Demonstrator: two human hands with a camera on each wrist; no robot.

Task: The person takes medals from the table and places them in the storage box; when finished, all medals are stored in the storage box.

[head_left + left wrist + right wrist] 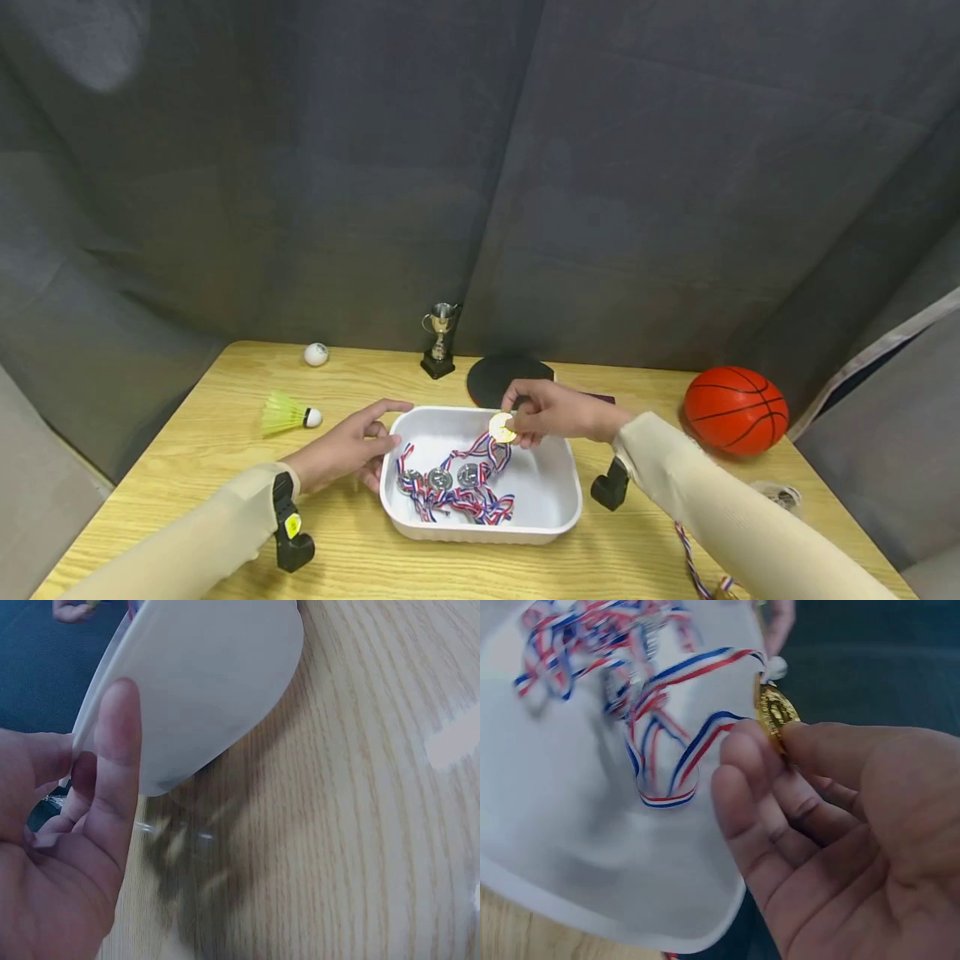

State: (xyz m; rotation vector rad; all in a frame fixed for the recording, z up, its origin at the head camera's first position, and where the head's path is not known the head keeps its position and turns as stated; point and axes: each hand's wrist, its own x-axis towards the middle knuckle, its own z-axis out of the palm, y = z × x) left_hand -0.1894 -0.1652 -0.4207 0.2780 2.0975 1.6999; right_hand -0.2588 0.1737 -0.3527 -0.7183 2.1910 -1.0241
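Observation:
A white plastic tray point(543, 500) stands on the wooden table and holds several silver medals point(440, 479) with tangled red, white and blue ribbons point(480, 504). My left hand point(345, 450) grips the tray's left rim, thumb on one side of the wall and fingers on the other, as the left wrist view shows. Above the tray's far right part, my right hand point(558, 410) pinches a gold medal point(778, 712) between thumb and fingers. From it a striped ribbon point(697, 667) droops into the tray.
Behind the tray stand a small trophy cup point(439, 337) and a black paddle point(502, 377). A yellow shuttlecock point(288, 414) and a white ball point(316, 354) lie left. To the right are a red basketball point(735, 410) and, near the right forearm, another striped ribbon point(690, 558).

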